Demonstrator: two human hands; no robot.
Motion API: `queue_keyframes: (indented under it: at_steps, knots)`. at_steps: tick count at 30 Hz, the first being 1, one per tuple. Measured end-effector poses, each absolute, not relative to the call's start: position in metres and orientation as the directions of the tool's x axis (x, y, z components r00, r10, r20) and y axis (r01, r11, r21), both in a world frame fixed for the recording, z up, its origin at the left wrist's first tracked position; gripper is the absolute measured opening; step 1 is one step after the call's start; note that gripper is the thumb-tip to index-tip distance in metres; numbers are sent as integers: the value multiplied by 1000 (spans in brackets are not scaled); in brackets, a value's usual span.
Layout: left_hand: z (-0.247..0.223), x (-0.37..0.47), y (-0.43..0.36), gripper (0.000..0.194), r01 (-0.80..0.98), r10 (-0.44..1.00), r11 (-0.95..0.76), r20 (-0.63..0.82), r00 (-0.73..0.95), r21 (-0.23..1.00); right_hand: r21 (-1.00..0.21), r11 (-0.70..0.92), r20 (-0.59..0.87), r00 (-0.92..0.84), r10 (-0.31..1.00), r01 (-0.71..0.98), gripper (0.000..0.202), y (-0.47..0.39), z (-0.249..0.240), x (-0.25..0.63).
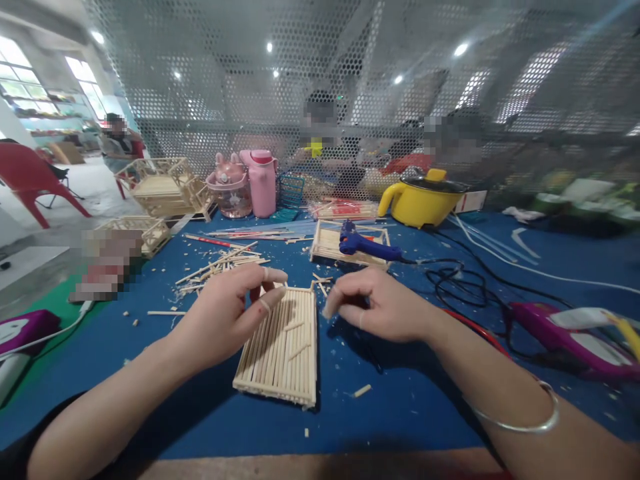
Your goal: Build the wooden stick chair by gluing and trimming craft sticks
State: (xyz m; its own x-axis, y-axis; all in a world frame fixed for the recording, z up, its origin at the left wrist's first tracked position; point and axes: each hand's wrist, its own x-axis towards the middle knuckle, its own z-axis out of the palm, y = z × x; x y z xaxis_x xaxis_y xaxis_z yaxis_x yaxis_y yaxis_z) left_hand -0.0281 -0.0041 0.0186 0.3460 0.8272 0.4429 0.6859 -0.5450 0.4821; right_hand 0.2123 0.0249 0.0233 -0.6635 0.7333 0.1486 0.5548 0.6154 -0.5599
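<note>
A flat panel of pale wooden sticks lies on the blue tabletop, with two short slanted sticks on its face. My left hand is over its far left part, thumb and index finger curled nearly together by the far edge. Just right of the panel, my right hand hovers with fingertips pinched. Anything in either pinch is too small to make out. Pale coverings wrap some fingertips. Behind my hands, a blue glue gun rests on a small stick-built tray.
Loose sticks are piled left of centre. A yellow electric pot, pink flask and clear jug stand by the perforated screen. Black cables coil at right. Stick furniture models stand at the left rear.
</note>
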Motion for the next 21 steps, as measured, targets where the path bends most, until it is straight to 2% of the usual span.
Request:
queue_keyframes:
  at_steps: [2, 5, 7, 12, 15, 18, 21]
  knots:
    - [10, -32, -4, 23, 669, 803, -575, 482, 351, 471, -516, 702, 164, -748, 644, 491, 28, 19, 28, 212]
    - [3, -36, -5, 24, 654, 801, -590, 451, 395, 473, -396, 751, 159, -765, 624, 529, 31, 13, 27, 207]
    - [2, -37, -6, 23, 647, 803, -594, 411, 432, 478, -360, 764, 136, -780, 611, 536, 32, 12, 25, 203]
    - [1, -38, -9, 24, 653, 818, -575, 338, 465, 494, -376, 774, 104, -807, 581, 509, 41, 10, 21, 197]
    - [1, -38, -9, 25, 660, 826, -564, 341, 449, 497, -399, 744, 108, -779, 618, 536, 45, 9, 22, 197]
    - [2, -38, -9, 24, 665, 829, -558, 365, 423, 496, -407, 730, 123, -758, 640, 550, 34, 8, 23, 197]
    - [2, -38, -7, 23, 666, 834, -550, 365, 413, 504, -409, 768, 126, -803, 583, 493, 28, 8, 23, 197]
